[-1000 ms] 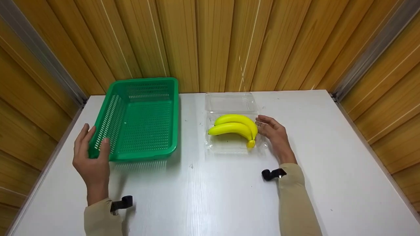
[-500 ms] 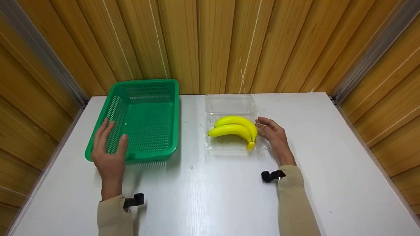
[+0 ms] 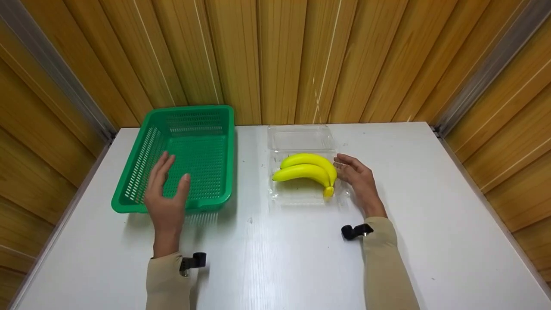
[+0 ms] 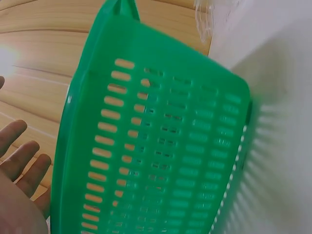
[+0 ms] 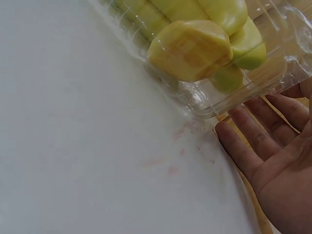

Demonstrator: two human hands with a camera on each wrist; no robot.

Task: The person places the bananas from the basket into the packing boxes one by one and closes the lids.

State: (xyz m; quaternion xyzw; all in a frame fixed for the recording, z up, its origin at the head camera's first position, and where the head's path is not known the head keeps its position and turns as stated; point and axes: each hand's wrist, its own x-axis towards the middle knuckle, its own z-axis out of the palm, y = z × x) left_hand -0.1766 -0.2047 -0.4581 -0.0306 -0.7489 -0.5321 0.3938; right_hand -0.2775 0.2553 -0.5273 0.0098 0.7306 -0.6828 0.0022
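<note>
Flanking open table (image 3: 252, 258), hands (image 3: 165, 200) (image 3: 360, 180): left above basket rim (image 3: 230, 163), right apparently touching container (image 3: 297, 196).

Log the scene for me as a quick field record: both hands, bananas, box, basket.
left hand: open, over the near edge of the basket, holding nothing
right hand: fingers extended at the right side of the box; contact unclear
bananas: yellow, joined at the stem, lying in the box, stem at its near right corner
box: clear plastic, on the table, lid open toward the wall
basket: green, slotted, left of the box
</note>
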